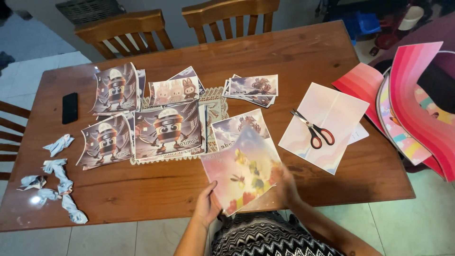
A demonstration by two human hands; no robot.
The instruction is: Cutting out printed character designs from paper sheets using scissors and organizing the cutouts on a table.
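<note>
The wooden table (294, 52) fills most of my view, with two wooden chairs (121, 31) pushed in at its far side. Off its right edge hangs a fan of large pink and striped paper sheets (417, 90). Left of centre lies a spread of printed pictures of a cartoon cup figure (168, 129), several overlapping, with a print of long-eared toy figures (173, 90) behind them and a small stack of darker prints (253, 86) further right. A pale pink folded sheet (332, 109) lies right of centre, and red-handled scissors (313, 129) rest on it, blades shut and pointing away from me. A black phone (70, 107) lies flat near the left end, and crumpled paper scraps (59, 178) are scattered at the near left corner.

I hold a pastel printed sheet (241, 168) tilted over the near edge of the table. My left hand (207, 205) grips its lower left corner, fingers closed on the paper. My right hand (283, 182) is blurred, pressed against the sheet's right edge; I cannot tell how tightly it holds.
</note>
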